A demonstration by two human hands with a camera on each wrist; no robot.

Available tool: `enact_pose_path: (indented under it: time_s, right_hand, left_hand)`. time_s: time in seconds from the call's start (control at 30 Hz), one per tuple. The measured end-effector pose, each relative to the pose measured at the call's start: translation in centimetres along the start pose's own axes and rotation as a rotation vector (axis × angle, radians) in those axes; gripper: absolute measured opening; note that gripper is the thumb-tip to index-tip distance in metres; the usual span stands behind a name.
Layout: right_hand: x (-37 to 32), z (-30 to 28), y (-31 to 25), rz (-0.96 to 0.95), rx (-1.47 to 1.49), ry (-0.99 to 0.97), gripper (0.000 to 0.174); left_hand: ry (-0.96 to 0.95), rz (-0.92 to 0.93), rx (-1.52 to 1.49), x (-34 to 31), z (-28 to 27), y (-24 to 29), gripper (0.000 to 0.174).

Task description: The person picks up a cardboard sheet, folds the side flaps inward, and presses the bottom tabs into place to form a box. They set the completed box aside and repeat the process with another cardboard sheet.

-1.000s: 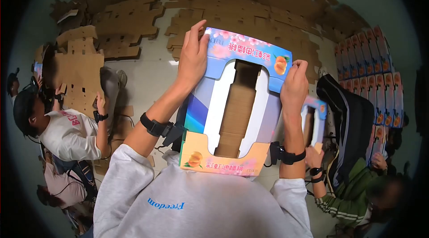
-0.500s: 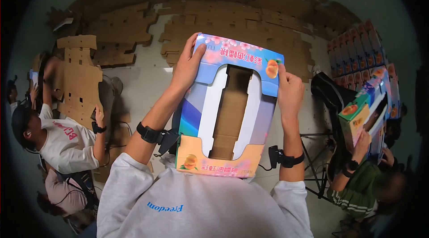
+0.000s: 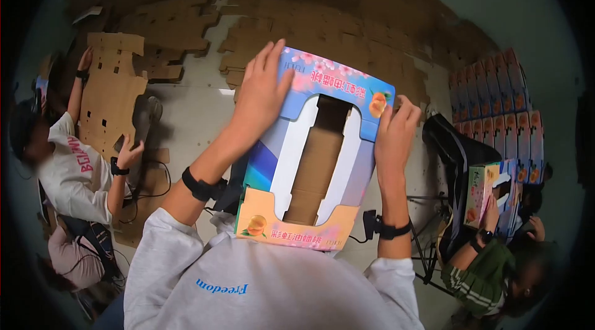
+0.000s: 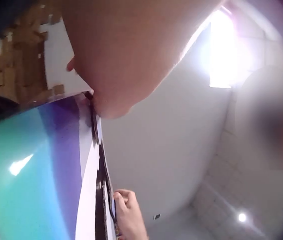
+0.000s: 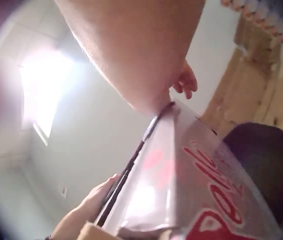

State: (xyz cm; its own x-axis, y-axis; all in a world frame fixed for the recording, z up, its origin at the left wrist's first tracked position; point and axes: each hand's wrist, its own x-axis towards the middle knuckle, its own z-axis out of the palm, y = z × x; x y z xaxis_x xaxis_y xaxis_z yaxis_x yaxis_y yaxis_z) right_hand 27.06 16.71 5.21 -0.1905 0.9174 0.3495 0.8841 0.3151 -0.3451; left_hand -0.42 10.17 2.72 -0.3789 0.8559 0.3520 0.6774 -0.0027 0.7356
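A printed cardboard fruit box [image 3: 266, 162], with blue, pink and orange panels and peach pictures, is held tilted before the torso. Through its long front opening its brown inside shows. My left hand [image 3: 257, 94] grips the upper left corner, thumb on the front panel and fingers along the side. At the upper right edge, my right hand [image 3: 396, 138] holds the box with bent fingers. The left wrist view shows the shiny green and purple side wall [image 4: 26, 165] and the right hand [image 4: 129, 215] at the far edge. Red lettering marks the side wall [image 5: 201, 170] in the right wrist view.
Flat brown cardboard sheets [image 3: 297, 26] cover much of the floor ahead. Finished boxes [image 3: 496, 113] are stacked at the right, beside a person in green [image 3: 477, 280] holding a similar box [image 3: 483, 190]. On the left a person handles a cardboard blank [image 3: 111, 94].
The box has shifted a little and tilted, its lower end going left. My left fingers have straightened upward at the corner. The neighbour's box on the right has moved down.
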Motion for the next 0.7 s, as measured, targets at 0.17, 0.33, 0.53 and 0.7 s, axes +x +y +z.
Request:
enact_pose_path:
  time_s: [0.17, 0.33, 0.53, 0.7]
  right_hand:
    - [-7.4, -1.7, -3.9, -0.104, 0.101, -0.131, 0.087]
    - [-10.6, -0.3, -4.1, -0.051, 0.085, -0.068, 0.108]
    - [-10.8, 0.2, -3.2, -0.039, 0.16, -0.04, 0.11]
    - [-10.6, 0.0, -3.1, 0.005, 0.211, 0.0, 0.106]
  left_hand:
    - [-0.305, 0.401, 0.364, -6.2, -2.8, 4.9, 0.076]
    - [-0.397, 0.327, 0.447, -9.8, -2.2, 5.4, 0.081]
    - [-0.33, 0.323, 0.311, -10.6, -1.9, 4.1, 0.067]
    - [-0.235, 0.197, 0.055, -12.6, -3.4, -0.1, 0.072]
